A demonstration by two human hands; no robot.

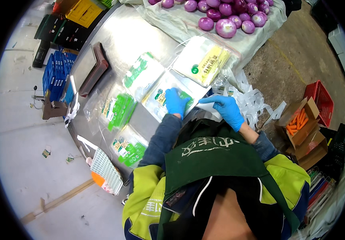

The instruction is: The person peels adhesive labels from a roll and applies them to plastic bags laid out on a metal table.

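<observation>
Both of my hands wear blue gloves. My left hand rests on a stack of clear plastic bags with green printing, its fingers spread over the top. Beside it, at the table's near right edge, my right hand pinches a whitish plastic strip between thumb and fingers. Whether the strip joins the stack is hard to make out. Just beyond lies a stack of bags with yellow printing. More green-printed bag stacks lie to the left: one farther back, one beside, one nearer.
Purple onions cover a pale sheet at the far end of the metal table. Crumpled plastic strips hang off the right edge. A carton of carrots and a red crate stand right. A brown-edged tray sits left.
</observation>
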